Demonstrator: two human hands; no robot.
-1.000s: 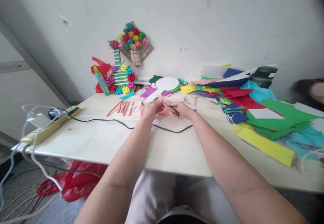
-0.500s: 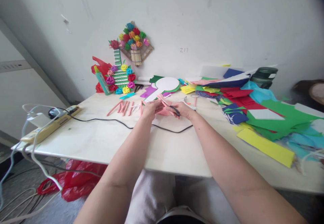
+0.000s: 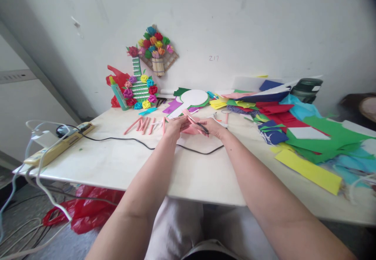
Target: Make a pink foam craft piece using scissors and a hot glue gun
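My right hand (image 3: pixel 214 128) is closed round the dark handles of a pair of scissors (image 3: pixel 202 127), whose blades point up and left across a sheet of pink paper (image 3: pixel 190 129). The paper's left side is pinched by my left hand (image 3: pixel 178 125), and its far corner sticks up beside the blades. Left of my hands, several rolled pink paper strips (image 3: pixel 143 125) lie in a loose row. Just beyond is a white paper disc (image 3: pixel 194 97) with a straight stem, backed in green. My fingers partly hide the paper and the scissors' handles.
A black cable (image 3: pixel 135 139) crosses the table in front of my hands. A power strip (image 3: pixel 58 144) lies at the left edge. Coloured sheets (image 3: pixel 320 134) heap up on the right, by a dark green jar (image 3: pixel 306 89). At the back stand a glue bottle (image 3: pixel 118 93) and a flower-decorated guitar shape (image 3: pixel 140 89).
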